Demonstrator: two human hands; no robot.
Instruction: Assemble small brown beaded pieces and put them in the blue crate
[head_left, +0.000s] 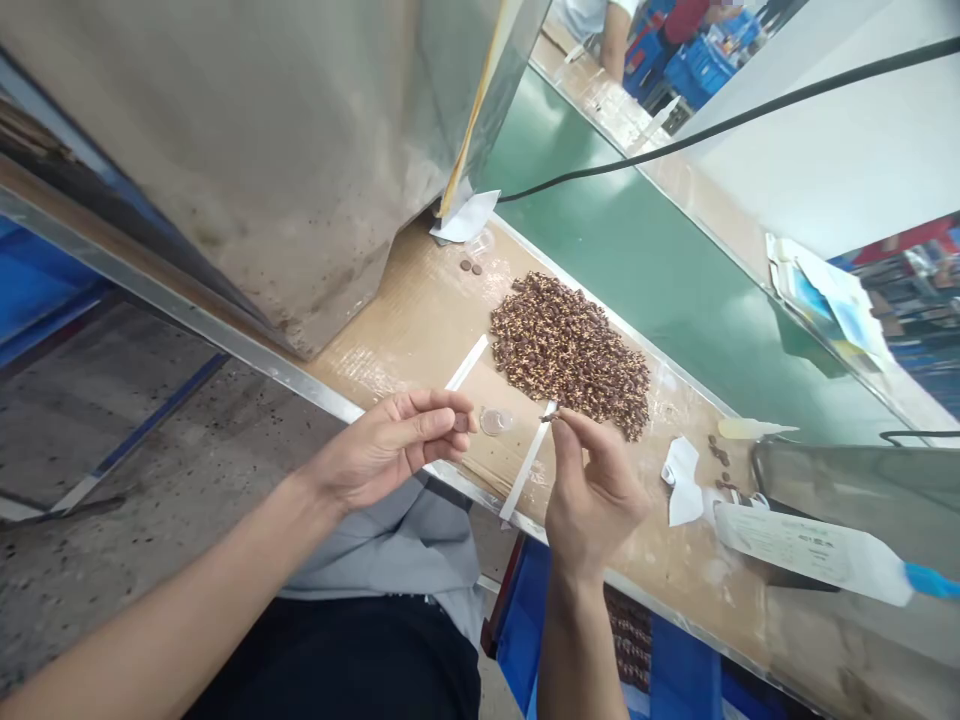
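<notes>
My left hand (405, 435) is closed, with a small brown disc (460, 422) pinched between thumb and fingers. To its right, my right hand (596, 480) pinches a tiny dark part (548, 417) at its fingertips, near the edge of the pile. That pile of small brown and gold parts (566, 350) lies on the cardboard-covered bench just beyond both hands. Between the hands sits a small clear round dish (496, 421). Two loose brown discs (471, 267) rest farther back on the cardboard.
A white bottle with a blue tip (817, 550) lies at the right, near a crumpled white paper (681, 480) and a pale dropper bottle (754, 429). Beyond runs a green conveyor belt (600, 220). A metal housing (300, 150) stands at left. Another person's arm (616, 40) shows at the top.
</notes>
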